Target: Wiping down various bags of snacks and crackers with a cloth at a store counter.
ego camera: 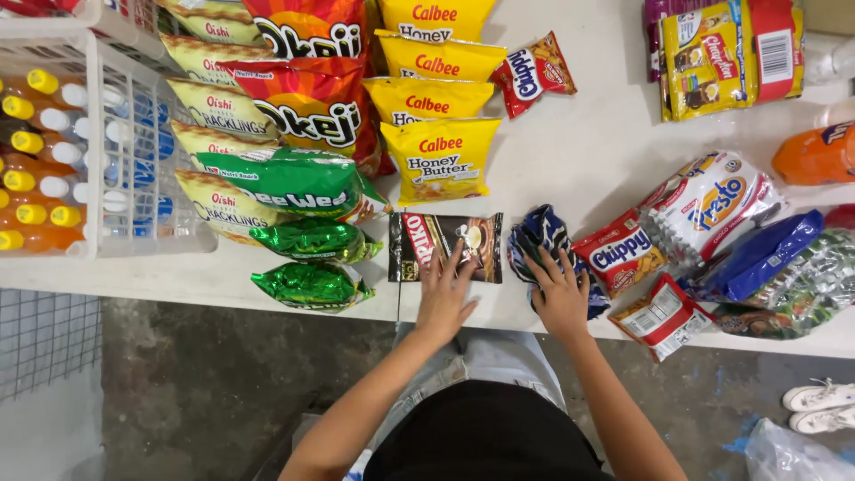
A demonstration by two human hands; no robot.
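My left hand (445, 292) lies flat with fingers spread on the near edge of a dark brown snack pack (427, 242) at the table's front. My right hand (561, 292) presses down on a crumpled dark blue snack bag (540, 233) just to its right. Neither hand has a closed grip on anything. Green foil bags (313, 285) lie to the left of the brown pack. A small red chip bag (622, 253) rests right of the blue one.
Rows of yellow (441, 158), red-orange (312, 107) and pale cracker bags cover the white table (579, 151). A white basket (134, 160) of bottled drinks stands at left. More packs and a blue pouch (757, 258) crowd the right. Concrete floor below; someone's white shoes (824, 405) at lower right.
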